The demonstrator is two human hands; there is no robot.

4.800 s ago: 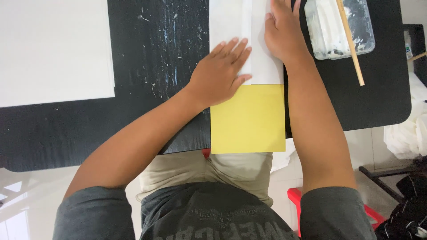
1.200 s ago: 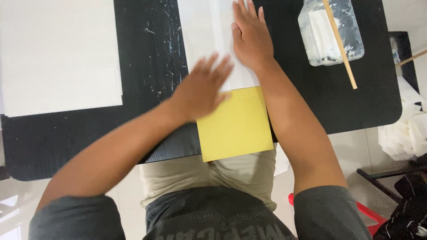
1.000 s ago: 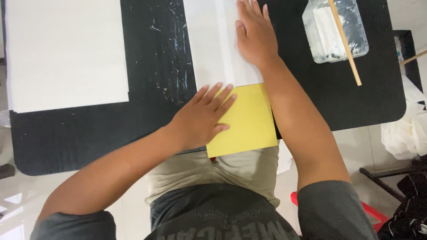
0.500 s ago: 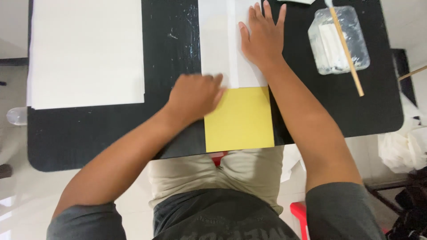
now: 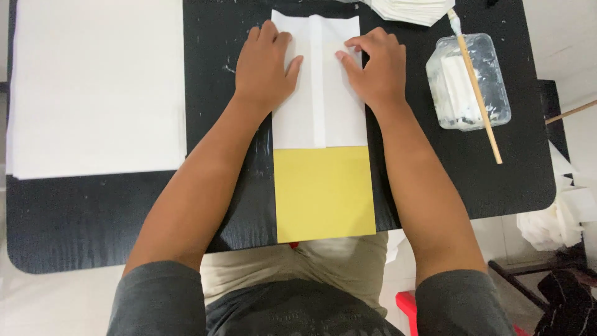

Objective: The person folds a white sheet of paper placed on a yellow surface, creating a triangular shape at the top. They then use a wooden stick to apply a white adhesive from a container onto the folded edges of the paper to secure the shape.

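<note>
Head view: we look straight down on a black table, and at its twelve o'clock edge lies the folded white paper, its two side flaps turned in to meet along a centre seam. Touching its six o'clock edge is a yellow sheet that overhangs the near table rim.

Our left hand lies flat on the left flap, fingers spread and relaxed, pressing rather than gripping. Our right hand rests on the right flap with fingers bent, the fingertips pushing down near the seam; neither hand closes around anything.

We judge the paper light, thin and limp, easy to crease and easy to slide on the smooth tabletop, so it wants flat palm pressure to stay put. To lift it, we would take it by an outer folded edge, where the doubled layer is stiffer.

At nine o'clock sits a stack of large white sheets. At three o'clock a clear plastic tub of white paste carries a wooden-handled brush laid across it. More folded white papers lie at one o'clock.
</note>
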